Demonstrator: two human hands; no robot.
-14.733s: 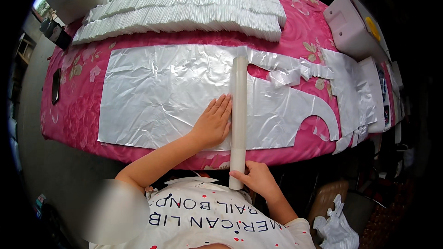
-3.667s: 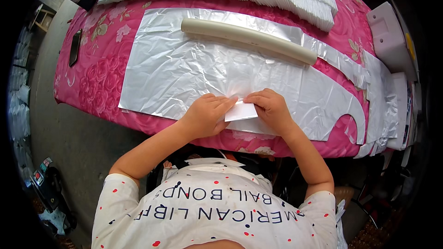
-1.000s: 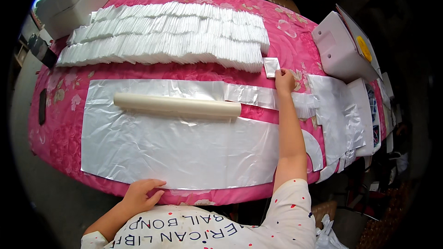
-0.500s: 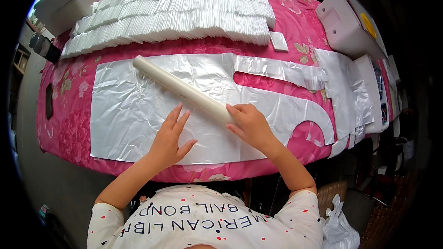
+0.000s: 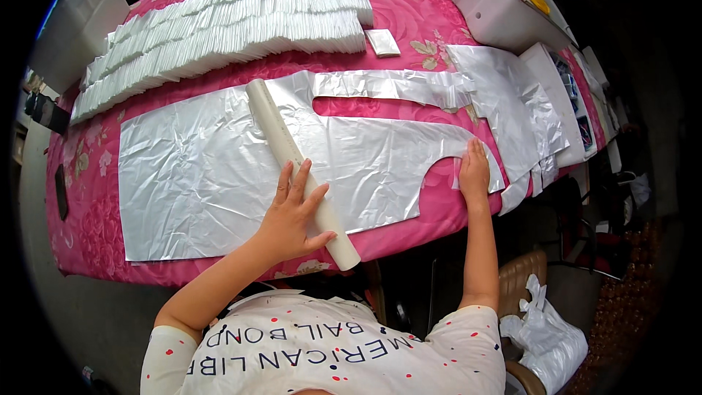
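tube (image 5: 276, 128) lies slantwise across the sheet (image 5: 190, 175), its near end jutting past the sheet's near edge. my left hand (image 5: 290, 218) rests on the tube, fingers spread apart. my right hand (image 5: 475, 170) lies on the sheet's curved strap (image 5: 495, 172), at the right end, fingers straight, side by side, unclenched. beyond the sheet stand rows of white packets (image 5: 227, 29), one packet (image 5: 383, 43) flat just beside them.
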